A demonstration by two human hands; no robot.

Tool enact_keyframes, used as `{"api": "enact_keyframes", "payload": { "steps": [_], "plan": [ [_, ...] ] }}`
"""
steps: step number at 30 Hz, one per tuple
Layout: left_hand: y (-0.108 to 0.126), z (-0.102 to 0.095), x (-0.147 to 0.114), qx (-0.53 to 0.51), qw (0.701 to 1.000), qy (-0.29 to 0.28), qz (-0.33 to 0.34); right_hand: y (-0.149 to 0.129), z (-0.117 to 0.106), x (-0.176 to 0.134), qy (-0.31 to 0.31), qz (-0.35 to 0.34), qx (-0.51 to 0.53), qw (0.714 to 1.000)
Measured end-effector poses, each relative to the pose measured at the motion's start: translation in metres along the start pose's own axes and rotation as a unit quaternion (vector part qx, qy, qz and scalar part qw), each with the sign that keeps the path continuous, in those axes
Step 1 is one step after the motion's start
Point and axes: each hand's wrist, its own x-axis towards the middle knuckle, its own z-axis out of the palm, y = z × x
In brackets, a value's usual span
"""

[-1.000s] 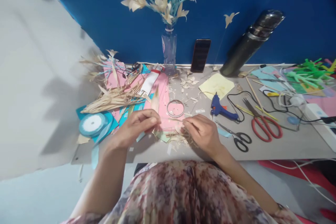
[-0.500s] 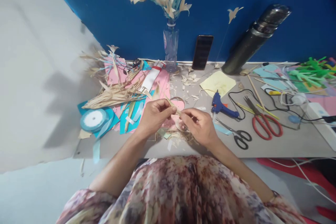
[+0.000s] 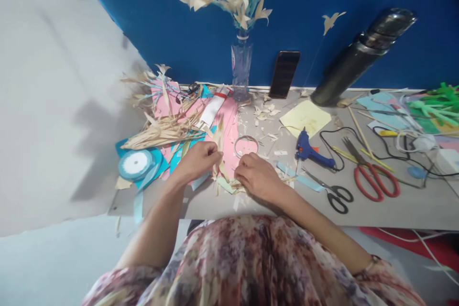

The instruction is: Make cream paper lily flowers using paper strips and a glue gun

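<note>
My left hand hovers over the pink paper, thumb and fingertips pinched together. Pale dried husk strips lie right beside its fingertips; whether a thin piece is in the pinch is too small to make out. My right hand rests low near the table's front, its fingers bunched and pointing down at husk scraps. Whatever those fingertips hold is hidden beneath them. Just above the right hand lies a tape ring on the paper.
On the left are a bundle of dried husks and a blue ribbon spool. A bottle of husk flowers, a phone and a dark flask stand behind. Rightward lie a glue gun, black-handled scissors and red-handled scissors.
My hands have moved apart from the husk strip they held together. The right hand has dropped to the scraps, and the left has shifted leftward. The view has shifted slightly.
</note>
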Motion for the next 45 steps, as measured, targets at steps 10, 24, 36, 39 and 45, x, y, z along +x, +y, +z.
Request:
{"api": "enact_keyframes", "payload": {
  "steps": [10,24,36,39,45],
  "plan": [
    [0.028,0.025,0.003,-0.249,0.967,-0.053,0.029,0.008,-0.035,-0.01,0.109,0.208,0.527,0.817],
    [0.044,0.052,0.003,-0.461,0.885,-0.057,0.038,-0.011,-0.054,-0.02,0.185,0.189,0.272,0.925],
    [0.062,0.074,0.0,-0.661,0.742,-0.098,-0.055,-0.011,-0.048,-0.021,0.312,0.139,0.22,0.914],
    [0.064,0.08,-0.003,-0.695,0.704,-0.129,-0.067,-0.012,-0.048,-0.021,0.328,0.108,0.245,0.906],
    [0.054,0.073,-0.014,-0.568,0.819,-0.081,-0.027,0.002,-0.052,-0.023,0.305,0.18,0.424,0.833]
  ]
}}
